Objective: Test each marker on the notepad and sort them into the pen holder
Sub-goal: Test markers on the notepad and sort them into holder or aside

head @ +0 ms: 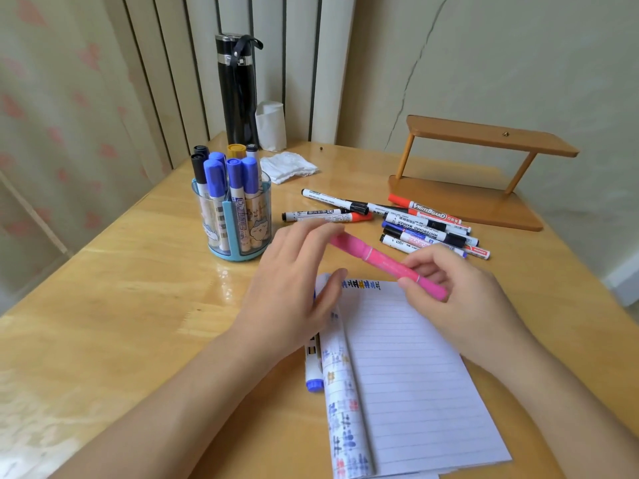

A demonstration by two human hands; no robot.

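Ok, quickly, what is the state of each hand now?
Left hand: open, fingertips at the pink marker.
Right hand: grips the pink marker.

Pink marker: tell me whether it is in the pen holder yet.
No, the right hand holds the pink marker over the notepad.

A glossy light wooden table [138, 305] fills the lower view, its varnish catching soft, pale glare toward the left edge. Behind it on the left hangs a pale curtain [52, 115] printed with pink hearts. At the back stand white vertical panels [269, 46] parted by dark gaps. To the right rises a beige wall [518, 57] with a long thin crack [411, 74] running down it. A small brown wooden shelf [491, 134] stands on the table's far right, near that wall.
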